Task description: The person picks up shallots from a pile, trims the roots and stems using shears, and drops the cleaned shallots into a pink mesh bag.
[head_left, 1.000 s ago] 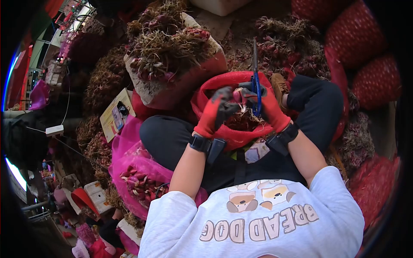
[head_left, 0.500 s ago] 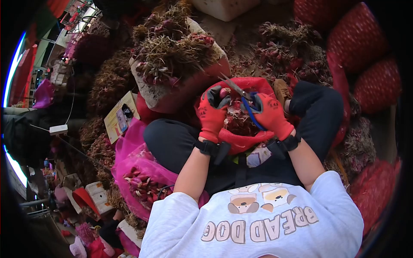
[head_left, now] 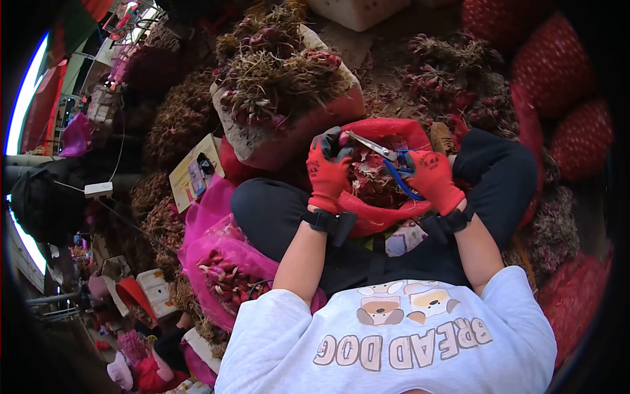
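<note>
My left hand (head_left: 328, 167), in a red and dark grey work glove, is closed on a small red shallot (head_left: 343, 138) at its fingertips. In a matching glove, my right hand (head_left: 430, 178) grips blue-handled scissors (head_left: 382, 150). Their blades look closed, and the tips reach right to the shallot. Beneath both hands lies a red mesh sack (head_left: 394, 126) with its mouth wide, loose shallots and papery skins (head_left: 377, 180) inside. It sits between my crossed legs.
Dried shallot bunches (head_left: 275, 72) are heaped on a foam box (head_left: 246, 141) ahead. A pink mesh bag (head_left: 203, 246) of shallots lies by my left knee. Cardboard (head_left: 180, 184) holding a phone is beside it. Full red sacks (head_left: 554, 65) stand at the right, near more bunches (head_left: 453, 65).
The scissors have swung so their blades now point at the shallot, and they look more closed than before. The whole view has shifted slightly.
</note>
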A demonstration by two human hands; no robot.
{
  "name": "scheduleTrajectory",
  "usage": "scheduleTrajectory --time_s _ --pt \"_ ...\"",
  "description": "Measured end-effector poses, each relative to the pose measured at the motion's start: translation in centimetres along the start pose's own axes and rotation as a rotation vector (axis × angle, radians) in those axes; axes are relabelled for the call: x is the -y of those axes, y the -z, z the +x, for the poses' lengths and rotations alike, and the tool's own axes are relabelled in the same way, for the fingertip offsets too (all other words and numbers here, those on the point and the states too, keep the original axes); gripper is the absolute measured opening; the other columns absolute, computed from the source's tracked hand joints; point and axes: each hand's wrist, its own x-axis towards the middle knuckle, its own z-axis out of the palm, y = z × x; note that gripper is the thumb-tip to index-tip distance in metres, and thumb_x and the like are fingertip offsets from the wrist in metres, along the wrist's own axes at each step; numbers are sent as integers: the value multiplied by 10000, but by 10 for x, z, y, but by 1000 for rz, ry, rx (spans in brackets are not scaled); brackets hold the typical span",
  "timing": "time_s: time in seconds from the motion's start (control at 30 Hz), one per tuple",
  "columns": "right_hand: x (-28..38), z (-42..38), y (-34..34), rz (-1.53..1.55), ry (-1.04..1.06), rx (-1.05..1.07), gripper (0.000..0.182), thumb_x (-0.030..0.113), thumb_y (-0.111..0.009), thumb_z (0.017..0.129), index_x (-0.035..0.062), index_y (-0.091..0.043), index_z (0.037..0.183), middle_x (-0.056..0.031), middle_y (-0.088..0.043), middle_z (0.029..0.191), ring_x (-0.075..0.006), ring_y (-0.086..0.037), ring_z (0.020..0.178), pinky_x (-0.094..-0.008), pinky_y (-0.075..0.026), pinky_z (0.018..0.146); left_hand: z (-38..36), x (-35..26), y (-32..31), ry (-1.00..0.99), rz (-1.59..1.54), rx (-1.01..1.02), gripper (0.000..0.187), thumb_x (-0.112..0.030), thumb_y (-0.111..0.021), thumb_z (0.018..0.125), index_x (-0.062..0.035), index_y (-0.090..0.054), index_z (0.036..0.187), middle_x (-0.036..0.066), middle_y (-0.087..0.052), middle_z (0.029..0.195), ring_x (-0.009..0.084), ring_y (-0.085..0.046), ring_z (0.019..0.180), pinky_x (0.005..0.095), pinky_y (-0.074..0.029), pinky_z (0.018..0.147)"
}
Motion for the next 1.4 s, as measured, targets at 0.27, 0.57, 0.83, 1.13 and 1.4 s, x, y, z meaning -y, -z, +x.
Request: scheduleTrajectory --time_s 0.27,0.57,0.83,1.13,1.4 --pt "8 8 7 277 -71 21 338 398 -690 773 79 -659 880 -132 -657 810 -311 -637 763 -401 -481 661 1 -92 75 -143 274 168 391 -12 -709 726 -12 -595 1100 68 -622 1008 158 -615 909 282 -478 840" --pt "-2 18 -8 -105 -13 109 415 422 -698 693 85 -620 922 -127 -654 876 -314 -637 832 -428 -495 719 -154 -174 307 809 204 129 350 -22 -664 754 -21 -595 1097 41 -636 955 135 -604 882 282 -480 821" --pt "19 16 1 87 110 54 354 326 -679 752 100 -603 1014 -107 -640 945 -298 -617 893 -400 -483 751 -196 -121 319 599 1392 -363 355 -184 -696 783 -43 -602 1095 135 -627 1055 256 -609 959 343 -470 835" --pt "16 22 14 52 -10 -26 376 322 -690 726 103 -584 1013 -97 -624 953 -295 -609 897 -397 -477 761 3 -128 201 307 235 43 241 -119 -568 894 -8 -600 1105 26 -630 950 92 -583 837 227 -473 731" --pt "14 23 7 -57 -39 -3 460 384 -702 691 91 -553 1013 -103 -599 992 -289 -615 901 -395 -478 771 116 123 72 695 712 -190 924 -588 -752 604 99 -496 1167 326 -527 1202 418 -553 1091 442 -473 889"
